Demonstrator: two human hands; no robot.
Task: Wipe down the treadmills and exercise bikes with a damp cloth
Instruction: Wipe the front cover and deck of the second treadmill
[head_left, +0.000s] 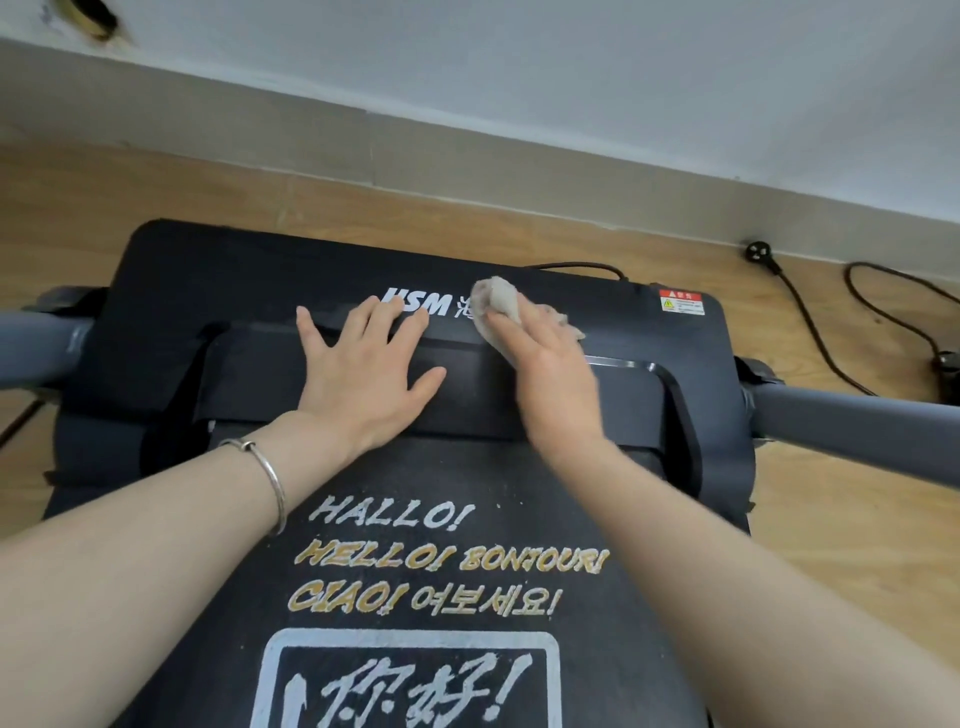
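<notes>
Right hand wiping a treadmill's front cover with a cloth, left hand braced flat beside it.

The pale, wadded cloth (497, 301) sits on the black treadmill (208, 291) hood, gripped by the right hand (550, 379), whose fingers curl around it and are mostly hidden. It covers the characters that follow the white "HSM" logo (415, 303). The left hand (363, 374) lies palm down with its fingers spread, fingertips touching the logo, and a silver bangle (270, 478) on the wrist. The belt lettering (389, 517) reads "HALLO!", "HELLO! BONJOUR!", "CIAO!", Korean script, then boxed Chinese characters cut off at the bottom edge. The red-and-white warning sticker (682, 302) is too small to read. 2 grey rails (857, 421) run out of frame, and a black cable (831, 332) trails across the wooden floor.
</notes>
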